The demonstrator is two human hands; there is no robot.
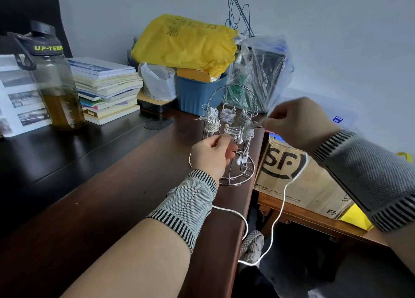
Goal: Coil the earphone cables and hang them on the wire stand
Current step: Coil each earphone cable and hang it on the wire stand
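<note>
While I look down through the head camera, the desk fills the left and middle of the frame, dark brown with its right edge running down the centre. To the right of it, lower, a cardboard box sits on a wooden ledge. At the upper centre a yellow bag lies over a blue bin, and a clear plastic bag stands just right of them. At the upper left I see a bottle with yellowish liquid, and beside it a stack of books.

The stand is in the middle of the frame, upright, near the desk's right edge. Several coiled earphones already hang on its hooks, in two rows.

One loose cable, white, runs from under my left sleeve, drops over the desk edge, loops low at the bottom centre, then climbs up to my right hand.

My left hand is in front of the stand, fingers curled; it seems to pinch something small and white near the lower coils, but I cannot tell exactly what. Two earbuds dangle just right of this hand. My right hand is at the centre right, a little higher, fingers closed and pinching the cable near a hook of the stand.
</note>
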